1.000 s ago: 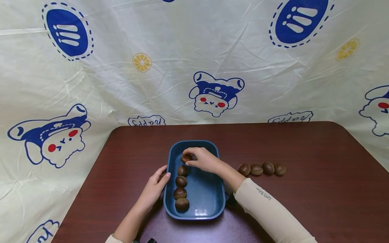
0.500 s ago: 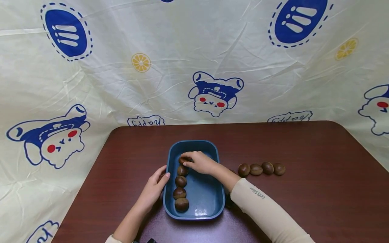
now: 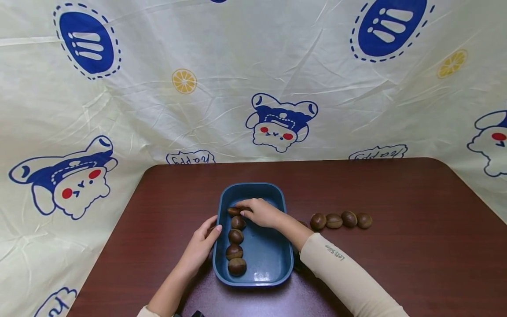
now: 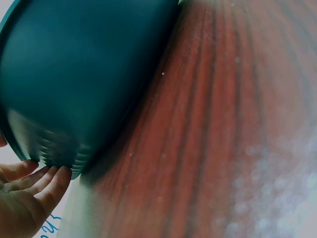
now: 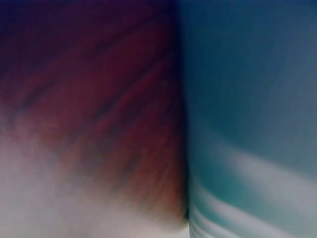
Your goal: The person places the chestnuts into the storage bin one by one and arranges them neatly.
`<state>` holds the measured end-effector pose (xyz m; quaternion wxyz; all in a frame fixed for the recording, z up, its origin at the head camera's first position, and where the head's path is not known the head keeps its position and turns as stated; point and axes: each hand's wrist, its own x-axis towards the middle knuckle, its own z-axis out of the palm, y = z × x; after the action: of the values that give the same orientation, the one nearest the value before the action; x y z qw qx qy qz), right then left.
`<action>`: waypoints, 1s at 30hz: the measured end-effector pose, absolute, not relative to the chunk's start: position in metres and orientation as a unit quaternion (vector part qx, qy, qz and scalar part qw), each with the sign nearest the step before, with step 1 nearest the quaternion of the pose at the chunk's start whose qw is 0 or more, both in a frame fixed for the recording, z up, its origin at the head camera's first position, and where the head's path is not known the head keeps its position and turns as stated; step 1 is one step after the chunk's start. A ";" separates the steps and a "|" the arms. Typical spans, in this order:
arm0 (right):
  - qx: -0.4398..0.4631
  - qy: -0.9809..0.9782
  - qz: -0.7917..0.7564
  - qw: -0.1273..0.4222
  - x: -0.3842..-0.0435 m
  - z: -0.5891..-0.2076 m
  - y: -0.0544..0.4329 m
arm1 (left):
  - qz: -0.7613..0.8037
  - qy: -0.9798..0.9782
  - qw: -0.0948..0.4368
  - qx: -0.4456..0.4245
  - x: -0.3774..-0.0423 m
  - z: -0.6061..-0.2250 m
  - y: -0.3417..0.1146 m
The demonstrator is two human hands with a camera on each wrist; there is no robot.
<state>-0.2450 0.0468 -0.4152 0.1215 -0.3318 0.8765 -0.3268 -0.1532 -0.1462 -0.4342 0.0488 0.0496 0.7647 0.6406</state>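
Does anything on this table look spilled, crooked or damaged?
Nothing stands out. The brown nuts in the blue tray form a loose column along its left side, and more nuts sit in a row on the table. The right hand partly hides the column's far end.

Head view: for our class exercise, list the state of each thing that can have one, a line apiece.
Tray: upright, open-topped, partly filled
Nuts inside: lined up along the tray's left side
Nuts outside: in a row, right of the tray
Left hand: touching the tray's left side
Right hand: inside the tray, grip unclear
Backdrop sheet: wrinkled
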 end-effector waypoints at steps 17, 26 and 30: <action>-0.328 0.845 -0.413 0.089 -0.244 -0.412 0.054 | 0.640 0.765 0.048 0.050 -0.153 -0.435 -0.146; -0.329 0.815 -0.473 0.057 -0.243 -0.401 0.069 | 0.638 0.767 0.045 0.053 -0.154 -0.435 -0.146; -0.325 0.805 -0.494 0.043 -0.243 -0.395 0.079 | 0.637 0.768 0.045 0.055 -0.154 -0.436 -0.147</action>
<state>-0.2433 0.0795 -0.3954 0.0428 -0.3254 0.8049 -0.4945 -0.1536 -0.1465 -0.4357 0.0454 0.0549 0.7677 0.6368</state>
